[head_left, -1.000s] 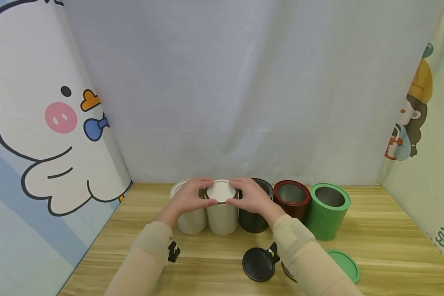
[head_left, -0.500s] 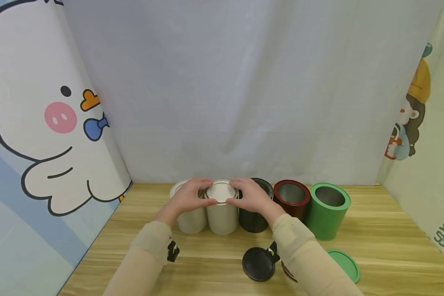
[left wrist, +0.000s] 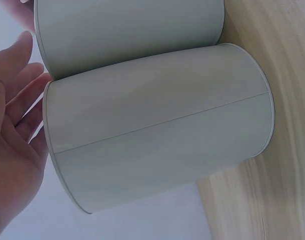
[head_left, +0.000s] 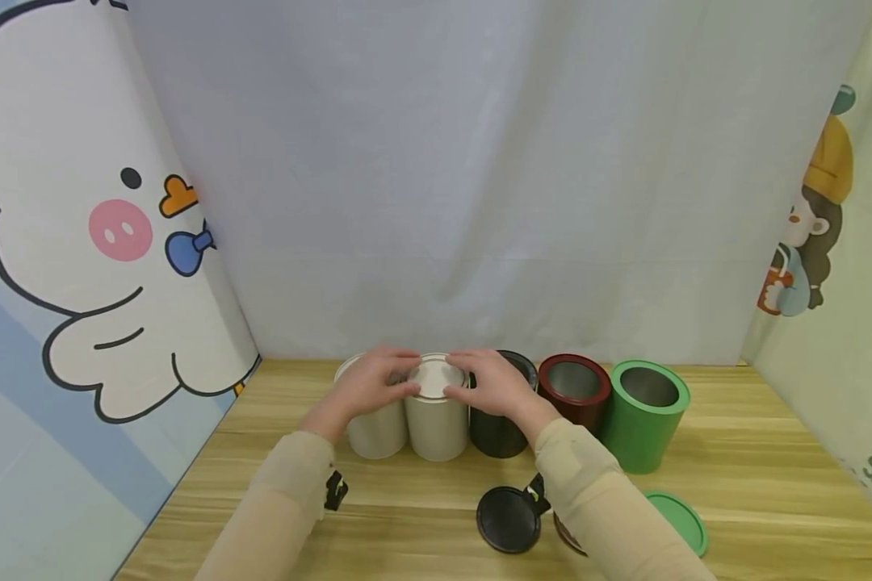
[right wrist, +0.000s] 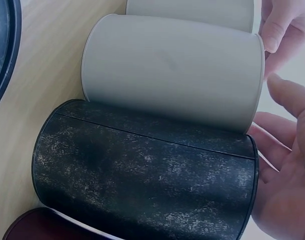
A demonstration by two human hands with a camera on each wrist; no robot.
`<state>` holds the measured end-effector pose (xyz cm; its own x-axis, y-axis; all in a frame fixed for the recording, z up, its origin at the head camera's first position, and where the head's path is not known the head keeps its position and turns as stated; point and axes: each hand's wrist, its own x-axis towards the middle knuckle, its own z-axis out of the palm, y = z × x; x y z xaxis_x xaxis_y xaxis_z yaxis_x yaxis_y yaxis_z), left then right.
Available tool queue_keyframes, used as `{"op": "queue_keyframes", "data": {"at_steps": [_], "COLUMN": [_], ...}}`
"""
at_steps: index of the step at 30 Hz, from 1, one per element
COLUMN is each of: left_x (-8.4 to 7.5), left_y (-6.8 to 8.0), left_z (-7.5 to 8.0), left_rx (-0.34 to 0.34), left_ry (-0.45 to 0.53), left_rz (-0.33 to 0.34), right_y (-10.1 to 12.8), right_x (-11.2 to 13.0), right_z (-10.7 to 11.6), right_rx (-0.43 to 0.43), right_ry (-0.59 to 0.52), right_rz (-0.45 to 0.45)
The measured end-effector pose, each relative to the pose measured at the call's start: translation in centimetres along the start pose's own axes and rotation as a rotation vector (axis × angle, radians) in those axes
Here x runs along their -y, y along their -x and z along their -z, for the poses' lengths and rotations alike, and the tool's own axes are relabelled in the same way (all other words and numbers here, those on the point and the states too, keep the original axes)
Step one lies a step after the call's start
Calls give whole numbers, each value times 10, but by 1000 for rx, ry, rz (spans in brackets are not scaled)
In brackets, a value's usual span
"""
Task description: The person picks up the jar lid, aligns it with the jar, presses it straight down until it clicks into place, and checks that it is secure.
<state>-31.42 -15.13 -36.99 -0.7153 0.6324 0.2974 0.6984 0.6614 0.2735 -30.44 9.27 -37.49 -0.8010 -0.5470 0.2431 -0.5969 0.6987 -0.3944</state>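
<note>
A white lid (head_left: 436,377) sits level on the second cream canister (head_left: 438,432) in the row. My left hand (head_left: 374,386) is at the lid's left edge, its fingers loosely bent above the first cream canister (head_left: 375,436). On the other side, my right hand (head_left: 494,387) hovers at the lid's right edge, over the black canister (head_left: 497,436). Neither hand grips anything. Both wrist views show the fingers relaxed beside the tops of the first cream canister (left wrist: 157,135) and the black canister (right wrist: 142,165). The left hand partly hides the first canister's top.
A dark red canister (head_left: 574,383) and a green canister (head_left: 643,432), both uncovered, continue the row rightward. In front lie a black lid (head_left: 509,520), a mostly hidden brown lid (head_left: 569,536) and a green lid (head_left: 679,524). A grey curtain (head_left: 443,202) hangs behind the table.
Both hands have loosened, and the left thumb has drawn a little left off the lid's rim. The lid stays on the second cream canister.
</note>
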Motion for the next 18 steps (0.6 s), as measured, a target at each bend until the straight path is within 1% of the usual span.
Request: {"op": "queue_keyframes", "data": {"at_steps": [6,13,18], "left_x": [-2,0,2], "left_y": [-1,-5,-8], "left_z": [4,1,-1], "left_rx": [18,37,43], "left_ry": [5,-4,-6], "left_rz": [20,-29,-33], "right_y": [-2,-4,-6], "right_x": [1,3,4], "right_z": [0,-1,-1], "right_rx": [0,-3,1], "right_ry": [27,26,25], "right_rz": [-2,18,18]}}
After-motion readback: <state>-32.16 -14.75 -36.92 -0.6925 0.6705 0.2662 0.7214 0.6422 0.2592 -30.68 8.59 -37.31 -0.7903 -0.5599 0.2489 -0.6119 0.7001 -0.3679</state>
